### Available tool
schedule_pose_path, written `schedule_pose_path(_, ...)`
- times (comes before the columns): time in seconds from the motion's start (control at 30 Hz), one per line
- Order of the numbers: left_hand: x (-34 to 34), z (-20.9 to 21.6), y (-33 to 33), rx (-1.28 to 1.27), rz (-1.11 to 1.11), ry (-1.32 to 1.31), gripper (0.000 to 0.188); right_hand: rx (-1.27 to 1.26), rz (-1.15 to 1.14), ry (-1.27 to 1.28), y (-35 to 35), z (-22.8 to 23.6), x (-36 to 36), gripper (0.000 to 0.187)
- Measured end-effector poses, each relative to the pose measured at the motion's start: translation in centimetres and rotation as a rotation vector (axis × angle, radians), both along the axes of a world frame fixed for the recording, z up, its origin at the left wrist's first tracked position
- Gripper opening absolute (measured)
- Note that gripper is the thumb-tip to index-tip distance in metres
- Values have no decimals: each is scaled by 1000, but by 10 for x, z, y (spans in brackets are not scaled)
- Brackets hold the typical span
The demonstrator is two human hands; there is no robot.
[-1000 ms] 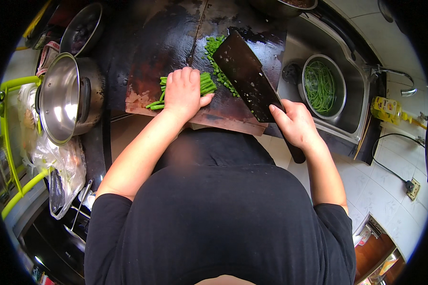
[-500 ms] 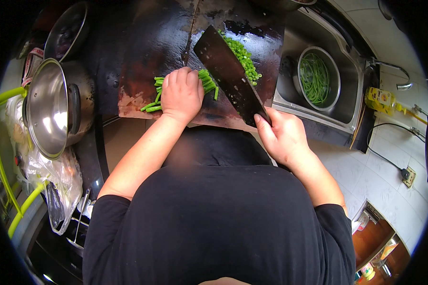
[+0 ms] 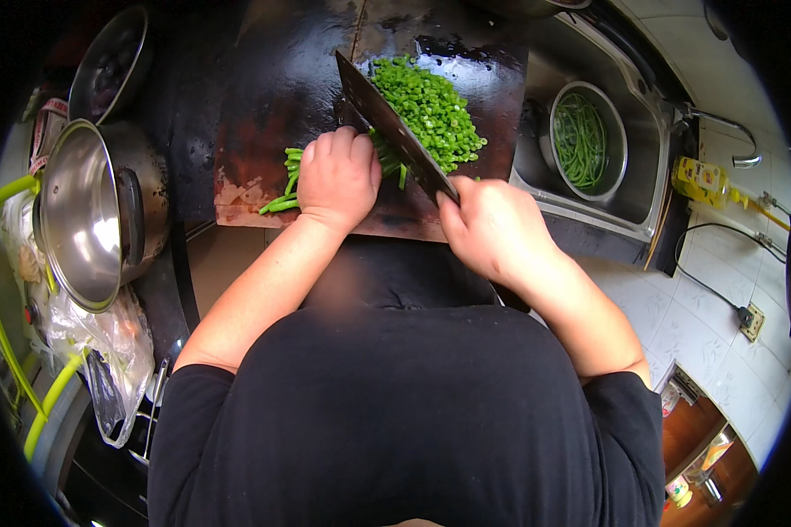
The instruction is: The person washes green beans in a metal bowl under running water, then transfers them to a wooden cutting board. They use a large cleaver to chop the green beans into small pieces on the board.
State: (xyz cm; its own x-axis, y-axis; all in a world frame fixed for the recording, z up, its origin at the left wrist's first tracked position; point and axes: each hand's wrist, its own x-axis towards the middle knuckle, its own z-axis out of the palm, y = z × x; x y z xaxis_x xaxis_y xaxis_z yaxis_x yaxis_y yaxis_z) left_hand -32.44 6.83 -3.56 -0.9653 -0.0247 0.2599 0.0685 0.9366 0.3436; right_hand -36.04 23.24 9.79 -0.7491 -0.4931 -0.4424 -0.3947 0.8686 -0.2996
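Observation:
My left hand [image 3: 338,176] is closed over a bundle of green beans [image 3: 283,204], pressing it to the dark wooden cutting board [image 3: 255,140]. Uncut ends stick out on the left of the hand. In my right hand [image 3: 497,224] is the handle of a broad, dark cleaver [image 3: 391,123], its blade slanting up and to the left, close beside the left fingers. A heap of chopped green beans [image 3: 426,114] lies on the board just right of the blade. Part of the bundle is hidden under the left hand and behind the blade.
Right of the board is a metal sink [image 3: 536,158] holding a steel bowl [image 3: 621,145] with long green beans [image 3: 580,140]. A yellow bottle [image 3: 701,180] stands by the faucet [image 3: 747,161]. A steel pot [image 3: 83,215], a plastic bag [image 3: 105,334] and another bowl [image 3: 110,61] are at left.
The cleaver has moved left toward the left hand and turned more edge-on, showing more of the chopped heap. My right hand has shifted left and slightly up; the left stays on the beans.

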Motion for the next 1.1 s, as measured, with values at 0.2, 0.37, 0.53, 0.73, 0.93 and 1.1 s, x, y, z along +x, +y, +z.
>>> schedule_pose_path(0.2,0,-4,1,0,13,49,20,-58,-78,31,7,-33,8,27)
schedule_pose_path(0.37,2,-8,1,12,36,109,19,-145,-118,52,26,-28,7,27)
schedule_pose_path(0.53,1,-8,2,29,71,101,18,-66,-35,14,26,-4,11,27)
schedule_pose_path(0.73,2,-5,2,29,52,82,16,33,-24,-53,15,1,7,28)
schedule_pose_path(0.93,1,-5,2,12,28,87,18,21,-35,-38,-11,-19,-13,33)
schedule_pose_path(1.1,2,-9,2,5,58,120,21,-66,-68,-8,-1,-35,-7,31)
